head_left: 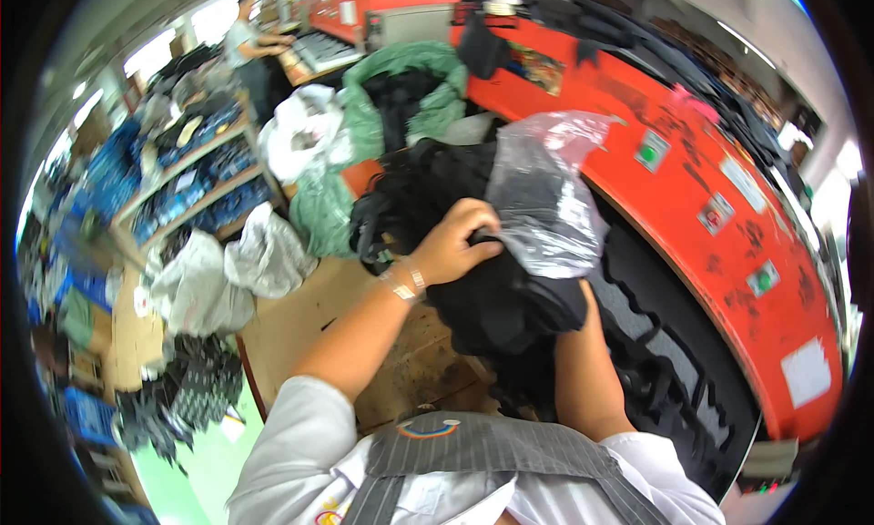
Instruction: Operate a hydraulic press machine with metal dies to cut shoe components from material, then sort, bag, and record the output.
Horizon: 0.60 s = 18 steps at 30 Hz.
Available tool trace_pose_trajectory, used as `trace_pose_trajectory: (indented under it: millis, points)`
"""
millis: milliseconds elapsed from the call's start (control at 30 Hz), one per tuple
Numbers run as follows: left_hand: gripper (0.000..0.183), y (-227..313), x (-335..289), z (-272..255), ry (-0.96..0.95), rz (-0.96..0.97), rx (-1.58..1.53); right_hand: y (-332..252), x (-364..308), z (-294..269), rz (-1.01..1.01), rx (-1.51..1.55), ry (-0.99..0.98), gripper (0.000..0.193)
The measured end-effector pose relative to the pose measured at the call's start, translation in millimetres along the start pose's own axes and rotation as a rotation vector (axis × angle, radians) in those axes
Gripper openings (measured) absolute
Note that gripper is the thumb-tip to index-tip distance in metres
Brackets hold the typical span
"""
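A bundle of black cloth (510, 306) is in front of me, held up between my arms. My left hand (458, 243) is closed on its upper edge, thumb and fingers pinching the fabric. On the far side of the bundle a clear plastic bag (551, 197) stands puffed up, with dark material showing through it. My right hand (587, 302) reaches in at the bundle's right side; cloth hides its fingers, so I cannot see how it grips. More black cloth (442, 174) is heaped just beyond my left hand.
A long red machine (674, 161) with green buttons curves along the right, and black cut strips (674, 370) lie on its bed. White sacks (196, 279) and a green sack (410, 79) stand left and ahead. Shelves (196, 174) hold blue fabric. A person (250, 56) works at a far table.
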<state>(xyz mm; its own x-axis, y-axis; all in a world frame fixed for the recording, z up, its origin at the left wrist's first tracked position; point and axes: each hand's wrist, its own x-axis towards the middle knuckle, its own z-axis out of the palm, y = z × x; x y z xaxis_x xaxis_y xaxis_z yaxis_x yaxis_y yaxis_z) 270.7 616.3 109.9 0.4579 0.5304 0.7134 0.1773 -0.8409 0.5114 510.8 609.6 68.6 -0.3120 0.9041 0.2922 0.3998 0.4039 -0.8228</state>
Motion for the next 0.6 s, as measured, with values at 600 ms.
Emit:
trace_pose_trajectory:
  millis: [600]
  points:
    - [0.027,-26,-27,79,0.739,-0.558,-0.094,72,-43,-74,-0.243,-0.265,-0.569,0.030]
